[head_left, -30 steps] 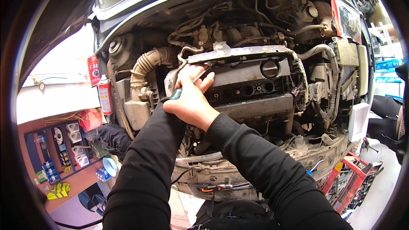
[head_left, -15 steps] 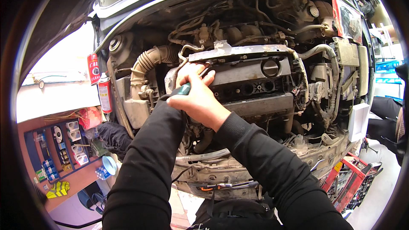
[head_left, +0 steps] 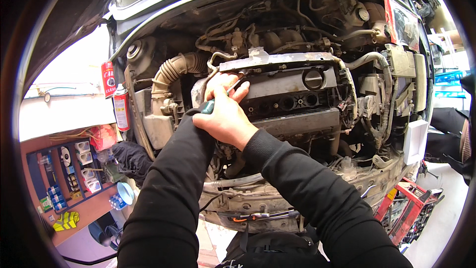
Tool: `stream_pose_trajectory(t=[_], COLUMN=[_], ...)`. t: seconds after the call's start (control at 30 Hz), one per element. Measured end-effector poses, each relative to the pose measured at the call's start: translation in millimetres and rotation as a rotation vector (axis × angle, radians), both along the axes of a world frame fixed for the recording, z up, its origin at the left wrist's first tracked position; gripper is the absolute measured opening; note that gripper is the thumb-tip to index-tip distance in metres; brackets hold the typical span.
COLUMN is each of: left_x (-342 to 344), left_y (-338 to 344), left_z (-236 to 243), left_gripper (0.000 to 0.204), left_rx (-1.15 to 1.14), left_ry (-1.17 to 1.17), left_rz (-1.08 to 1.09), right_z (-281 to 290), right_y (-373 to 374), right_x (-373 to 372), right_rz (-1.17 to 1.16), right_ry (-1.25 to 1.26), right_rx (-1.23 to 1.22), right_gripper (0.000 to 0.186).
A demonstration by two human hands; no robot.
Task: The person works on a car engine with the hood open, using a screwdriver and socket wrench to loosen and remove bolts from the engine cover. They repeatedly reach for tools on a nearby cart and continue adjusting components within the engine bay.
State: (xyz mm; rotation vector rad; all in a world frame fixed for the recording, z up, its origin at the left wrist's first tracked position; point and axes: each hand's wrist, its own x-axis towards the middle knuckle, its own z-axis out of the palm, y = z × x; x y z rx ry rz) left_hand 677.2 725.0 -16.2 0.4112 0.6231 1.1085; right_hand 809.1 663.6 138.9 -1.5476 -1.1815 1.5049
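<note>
My right hand (head_left: pixel 229 119) is closed around a screwdriver (head_left: pixel 208 106) with a dark green handle. Its thin metal shaft shows between my fingers and points up toward the left end of a long grey wiring channel (head_left: pixel 282 60). Just beyond, my left hand (head_left: pixel 218 85) has its fingers bent together at that end of the channel; my right hand partly covers it, and what it grips is hidden. Both hands are over the left end of the engine's valve cover (head_left: pixel 277 88), which carries a round black oil cap (head_left: pixel 313 79).
A ribbed air intake hose (head_left: pixel 179 72) curves left of my hands. Two red spray cans (head_left: pixel 121 108) hang at the left edge of the engine bay. Tools lie along the front crossmember (head_left: pixel 267 216). At right are a white tray (head_left: pixel 415 142) and a red tool cart (head_left: pixel 404 203).
The green handle has turned slightly in my right hand, and that hand has shifted a little left and down. My left hand stays at the channel's end.
</note>
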Motion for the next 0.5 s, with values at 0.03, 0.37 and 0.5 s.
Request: stream_pose_trajectory(t=[0.03, 0.37, 0.5], left_x=[-0.5, 17.4, 27.9], left_y=[-0.7, 6.2, 21.2], left_z=[-1.2, 39.1, 68.7], left_gripper=[0.041, 0.047, 0.052], left_rx=[0.051, 0.594, 0.957], left_ry=[0.043, 0.907, 1.580], left_rz=[-0.031, -0.240, -0.463], right_z=[1.6, -3.9, 3.0], right_y=[0.6, -3.5, -0.9], right_x=[-2.7, 18.8, 57.8], right_rz=[-0.011, -0.039, 0.032], right_ry=[0.000, 0.039, 0.178], right_rx=[0.005, 0.067, -0.027], right_gripper=[0.073, 0.055, 0.052])
